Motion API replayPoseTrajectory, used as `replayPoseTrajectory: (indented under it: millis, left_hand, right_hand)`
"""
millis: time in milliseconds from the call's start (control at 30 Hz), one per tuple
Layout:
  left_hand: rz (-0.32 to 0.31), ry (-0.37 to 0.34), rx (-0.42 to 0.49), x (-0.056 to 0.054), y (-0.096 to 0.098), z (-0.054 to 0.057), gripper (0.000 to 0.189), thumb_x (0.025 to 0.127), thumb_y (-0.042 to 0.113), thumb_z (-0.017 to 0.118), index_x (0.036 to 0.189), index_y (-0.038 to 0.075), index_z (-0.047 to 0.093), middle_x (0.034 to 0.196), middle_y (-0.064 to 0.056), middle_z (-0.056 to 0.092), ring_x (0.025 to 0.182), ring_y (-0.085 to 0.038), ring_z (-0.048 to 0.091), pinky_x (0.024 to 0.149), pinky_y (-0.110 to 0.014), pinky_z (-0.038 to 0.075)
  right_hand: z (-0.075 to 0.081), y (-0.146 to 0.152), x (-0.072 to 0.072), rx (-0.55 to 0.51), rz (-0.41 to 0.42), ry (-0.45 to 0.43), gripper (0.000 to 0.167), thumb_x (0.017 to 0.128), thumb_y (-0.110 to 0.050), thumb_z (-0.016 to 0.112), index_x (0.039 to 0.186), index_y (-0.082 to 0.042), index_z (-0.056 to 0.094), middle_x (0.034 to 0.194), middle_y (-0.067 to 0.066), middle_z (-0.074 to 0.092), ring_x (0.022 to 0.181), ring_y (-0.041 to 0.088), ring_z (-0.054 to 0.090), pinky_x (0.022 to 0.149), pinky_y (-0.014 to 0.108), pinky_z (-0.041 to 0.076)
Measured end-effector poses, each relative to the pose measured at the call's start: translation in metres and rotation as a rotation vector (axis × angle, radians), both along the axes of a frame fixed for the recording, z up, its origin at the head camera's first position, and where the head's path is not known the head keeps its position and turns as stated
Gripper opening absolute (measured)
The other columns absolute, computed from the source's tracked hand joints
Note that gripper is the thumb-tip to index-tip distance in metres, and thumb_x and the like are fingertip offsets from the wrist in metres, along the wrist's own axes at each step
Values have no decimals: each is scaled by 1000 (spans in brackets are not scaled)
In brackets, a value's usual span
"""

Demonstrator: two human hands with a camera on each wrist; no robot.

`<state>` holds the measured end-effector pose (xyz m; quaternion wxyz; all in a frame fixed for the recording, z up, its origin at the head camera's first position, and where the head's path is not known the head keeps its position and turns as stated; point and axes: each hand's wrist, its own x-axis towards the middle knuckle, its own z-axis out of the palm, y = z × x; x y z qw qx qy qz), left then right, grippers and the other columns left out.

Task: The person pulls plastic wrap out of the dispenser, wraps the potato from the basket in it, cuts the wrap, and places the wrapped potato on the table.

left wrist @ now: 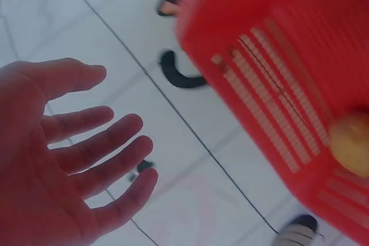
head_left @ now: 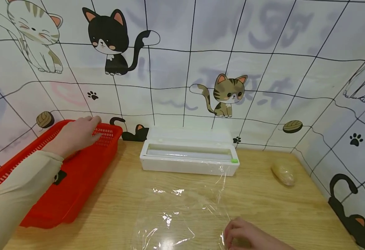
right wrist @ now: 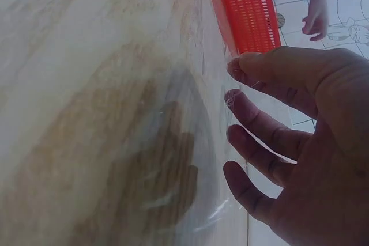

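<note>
My left hand (head_left: pixel 77 135) is above the far end of a red plastic basket (head_left: pixel 73 205), its fingers spread with nothing between them. In the left wrist view, a yellowish potato-like item (left wrist: pixel 351 145) lies inside that basket. A sheet of clear cling film (head_left: pixel 169 211) stretches over the table from a white dispenser box (head_left: pixel 188 167) with its lid raised. My right hand (head_left: pixel 245 234) is at the near right corner of the sheet. Its thumb and index finger pinch the film edge, while the other fingers are loosely bent in the right wrist view.
A film-wrapped, potato-like item (head_left: pixel 283 172) lies on the right of the wooden table (head_left: pixel 263 205). Behind and beside the table are walls (head_left: pixel 169 69) covered with a cat-print grid pattern. The dispenser's green slider (head_left: pixel 234 160) sits at its right end.
</note>
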<state>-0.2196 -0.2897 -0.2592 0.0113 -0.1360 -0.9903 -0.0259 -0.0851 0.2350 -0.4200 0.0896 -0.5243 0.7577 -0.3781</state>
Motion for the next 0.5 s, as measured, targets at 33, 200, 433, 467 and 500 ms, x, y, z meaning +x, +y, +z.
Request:
replayPoseTrajectory:
  millis: [33,200,433,467,500]
  left_hand:
    - [19,-21,-3,-4,-7,-2,50,87,13,68,125,-9,44,105,-28,58,84,-38,58,74,-56,51]
    - [61,-105,-35,-15,-38,-17,53,88,13,66,125,-15,41,109,-34,54,96,-46,56,83,-60,46]
    - [101,-224,23,-23,-76,-44,57,86,14,68,121,-19,39,111,-39,50,103,-51,48,88,-64,40]
    - [113,-238,36,-25,-80,-49,58,86,14,68,122,-20,38,112,-40,48,103,-52,47,89,-65,39]
    - [124,-249,52,-27,-83,-53,60,86,14,68,123,-21,37,113,-42,46,105,-53,45,91,-66,37]
  right_hand:
    - [-2,1,0,-18,14,22,15,91,-8,66,97,-22,64,103,-7,58,97,7,48,76,21,43]
    - [-18,5,0,-89,66,202,17,80,-10,71,92,-20,64,97,-6,59,90,5,45,73,14,37]
    - [-29,7,2,-82,90,230,8,82,-11,69,88,-16,66,92,-3,60,86,6,46,70,12,35]
    - [-28,7,1,-80,93,218,7,82,-12,69,88,-16,66,93,-3,61,87,7,47,71,13,36]
    - [-27,7,1,-73,90,197,7,83,-12,69,88,-16,66,94,-3,61,88,7,48,71,14,37]
